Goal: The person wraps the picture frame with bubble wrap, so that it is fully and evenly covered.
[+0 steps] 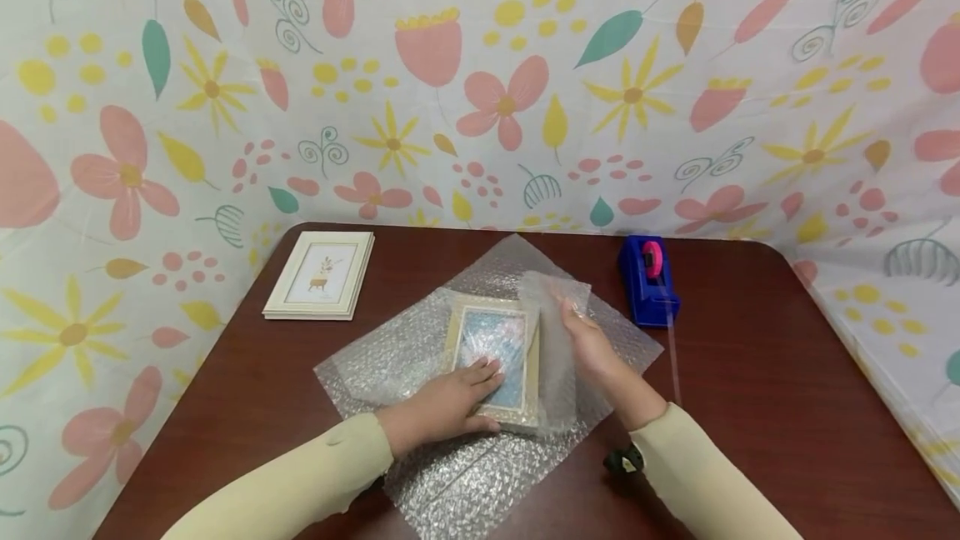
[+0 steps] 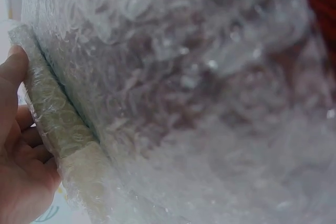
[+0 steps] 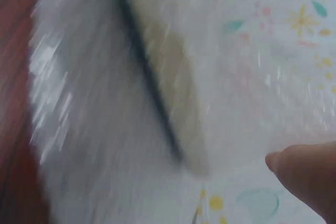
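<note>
A picture frame [image 1: 492,357] with a light wooden border and a blue picture lies on a sheet of bubble wrap [image 1: 457,482], which is turned cornerwise on the table. A layer of the wrap covers the frame from the left. My left hand [image 1: 450,402] rests on the covered front with its fingers extended, the thumb near the bottom edge. On the right side my right hand [image 1: 592,348] pinches a raised flap of the bubble wrap, which slants up beside the frame. My right thumb [image 3: 307,177] shows at the flap's edge in the right wrist view.
At the back left of the brown table [image 1: 757,373] lies a white picture frame [image 1: 321,277]. A blue tape dispenser [image 1: 648,286] with a pink-cored roll stands at the back right, a clear strip trailing toward me. Flower-printed cloth [image 1: 480,65] hangs behind the table.
</note>
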Demonstrator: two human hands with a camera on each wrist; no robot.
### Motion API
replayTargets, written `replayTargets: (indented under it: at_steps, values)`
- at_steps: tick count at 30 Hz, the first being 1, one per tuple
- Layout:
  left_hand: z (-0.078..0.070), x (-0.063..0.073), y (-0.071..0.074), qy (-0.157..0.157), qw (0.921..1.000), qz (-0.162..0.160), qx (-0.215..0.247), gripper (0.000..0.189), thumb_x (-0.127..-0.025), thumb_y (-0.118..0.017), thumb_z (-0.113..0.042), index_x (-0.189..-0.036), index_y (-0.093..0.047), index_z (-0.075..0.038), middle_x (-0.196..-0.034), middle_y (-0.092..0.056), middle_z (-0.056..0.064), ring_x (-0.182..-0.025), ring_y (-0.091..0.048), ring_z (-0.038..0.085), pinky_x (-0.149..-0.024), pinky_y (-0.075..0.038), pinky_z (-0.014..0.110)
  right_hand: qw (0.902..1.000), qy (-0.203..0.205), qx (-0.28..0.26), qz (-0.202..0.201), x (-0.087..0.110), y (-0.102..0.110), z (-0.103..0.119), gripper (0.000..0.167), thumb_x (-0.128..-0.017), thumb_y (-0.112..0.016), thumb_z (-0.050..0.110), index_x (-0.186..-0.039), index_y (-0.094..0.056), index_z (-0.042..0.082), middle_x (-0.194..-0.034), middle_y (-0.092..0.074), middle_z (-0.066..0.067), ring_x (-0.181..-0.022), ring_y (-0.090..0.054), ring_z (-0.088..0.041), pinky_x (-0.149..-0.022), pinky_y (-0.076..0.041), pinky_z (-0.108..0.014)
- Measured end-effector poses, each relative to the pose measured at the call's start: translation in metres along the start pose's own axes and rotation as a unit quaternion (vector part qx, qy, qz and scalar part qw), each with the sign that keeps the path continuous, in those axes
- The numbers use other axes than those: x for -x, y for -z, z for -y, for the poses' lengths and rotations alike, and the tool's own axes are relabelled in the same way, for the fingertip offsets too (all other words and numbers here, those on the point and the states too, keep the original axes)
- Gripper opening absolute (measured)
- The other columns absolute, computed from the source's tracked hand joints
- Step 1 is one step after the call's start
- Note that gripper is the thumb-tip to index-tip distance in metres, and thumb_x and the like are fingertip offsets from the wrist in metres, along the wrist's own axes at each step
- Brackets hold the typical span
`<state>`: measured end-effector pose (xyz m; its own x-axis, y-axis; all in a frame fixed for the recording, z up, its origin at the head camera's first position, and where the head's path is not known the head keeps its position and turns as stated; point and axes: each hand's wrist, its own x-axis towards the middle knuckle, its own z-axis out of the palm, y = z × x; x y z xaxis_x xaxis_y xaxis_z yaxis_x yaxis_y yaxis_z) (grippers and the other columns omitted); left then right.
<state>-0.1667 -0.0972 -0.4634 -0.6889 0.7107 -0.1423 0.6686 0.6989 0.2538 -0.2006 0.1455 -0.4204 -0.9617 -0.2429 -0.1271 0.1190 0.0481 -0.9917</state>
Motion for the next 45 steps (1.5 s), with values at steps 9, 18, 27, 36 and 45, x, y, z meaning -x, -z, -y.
replayTargets:
  at_steps: [9, 18, 27, 36, 45]
  values:
    - [0.001, -0.002, 0.000, -0.012, 0.9997, -0.004, 0.021, 0.075, -0.096, -0.066, -0.048, -0.155, -0.044, -0.008, -0.165, -0.037, 0.013, -0.153, -0.039, 0.032, -0.121, -0.041, 0.045, 0.9953, -0.075, 0.053, -0.031, -0.014, -0.054, -0.007, 0.073, -0.112, -0.018, 0.046, -0.147, -0.040, -0.014, -0.150, -0.049, -0.033, -0.136, -0.055, -0.039, -0.122, -0.038, -0.052]
    - [0.005, 0.000, 0.000, -0.020, 0.9994, -0.010, 0.025, 0.074, -0.095, -0.067, -0.047, -0.154, -0.045, -0.007, -0.163, -0.041, 0.016, -0.150, -0.042, 0.035, -0.118, -0.045, 0.045, 0.9971, 0.024, 0.035, 0.063, -0.034, -0.085, -0.025, 0.065, -0.111, -0.019, 0.033, -0.164, 0.010, 0.008, -0.171, 0.023, -0.015, -0.156, 0.025, -0.044, -0.123, 0.014, -0.070]
    - [0.005, -0.001, 0.000, -0.022, 0.9995, -0.008, 0.019, 0.073, -0.097, -0.065, -0.046, -0.155, -0.044, -0.007, -0.164, -0.039, 0.017, -0.148, -0.045, 0.037, -0.116, -0.047, 0.047, 0.9892, -0.085, 0.082, 0.088, -0.040, -0.084, -0.025, 0.065, -0.112, -0.020, 0.044, -0.165, 0.011, 0.025, -0.170, 0.029, -0.007, -0.157, 0.027, -0.038, -0.125, 0.010, -0.069]
    - [0.002, -0.002, 0.005, -0.010, 0.9996, 0.016, 0.020, 0.073, -0.098, -0.063, -0.047, -0.156, -0.042, -0.007, -0.165, -0.037, 0.014, -0.154, -0.037, 0.032, -0.122, -0.040, 0.045, 0.9756, -0.151, 0.092, 0.130, -0.053, -0.063, -0.017, 0.063, -0.113, -0.020, 0.038, -0.166, -0.001, 0.009, -0.173, 0.007, -0.018, -0.160, 0.007, -0.042, -0.129, -0.001, -0.063]
    - [0.002, -0.001, 0.006, -0.026, 0.9994, 0.011, 0.021, 0.074, -0.098, -0.064, -0.045, -0.155, -0.042, -0.004, -0.166, -0.035, 0.016, -0.154, -0.037, 0.034, -0.122, -0.039, 0.045, 0.9307, -0.098, 0.263, 0.235, -0.062, -0.048, -0.011, 0.064, -0.112, -0.014, 0.046, -0.166, -0.009, 0.011, -0.174, -0.001, -0.018, -0.161, -0.001, -0.041, -0.130, -0.005, -0.063]
